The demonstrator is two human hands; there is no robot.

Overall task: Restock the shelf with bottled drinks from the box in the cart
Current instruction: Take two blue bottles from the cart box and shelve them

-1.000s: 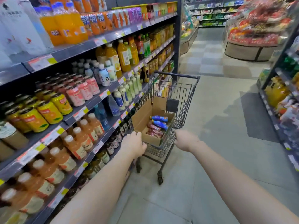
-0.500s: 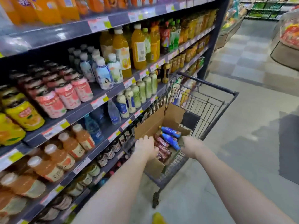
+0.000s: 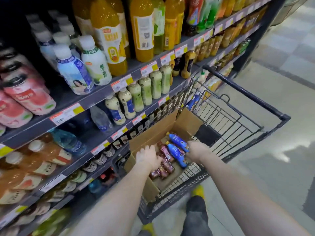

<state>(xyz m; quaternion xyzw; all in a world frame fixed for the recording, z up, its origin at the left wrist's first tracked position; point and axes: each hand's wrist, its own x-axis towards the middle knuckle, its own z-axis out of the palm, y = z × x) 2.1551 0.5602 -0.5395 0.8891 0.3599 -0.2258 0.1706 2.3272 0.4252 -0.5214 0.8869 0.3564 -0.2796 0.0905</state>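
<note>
An open cardboard box (image 3: pixel 153 133) sits in a black wire cart (image 3: pixel 247 94) pushed close against the drinks shelf (image 3: pixel 95 99). Two blue bottles (image 3: pixel 177 153) and several dark red bottles (image 3: pixel 166 165) lie on their sides in the box. My left hand (image 3: pixel 147 158) is inside the box, palm down on the dark red bottles. My right hand (image 3: pixel 196 149) is at the base end of the blue bottles and touches them. The fingers of both hands are hidden, so I cannot see a grip.
The shelf rows hold orange juice bottles (image 3: pixel 109 40), white milk drinks (image 3: pixel 73 72), pale green bottles (image 3: pixel 144 92) and clear water bottles (image 3: pixel 100 120). Open aisle floor (image 3: pixel 272 167) lies right of the cart. My leg and yellow shoe (image 3: pixel 198 191) stand just behind the cart.
I have stepped closer and leaned over the cart. Both hands left the cart's near edge and went down into the box onto the bottles.
</note>
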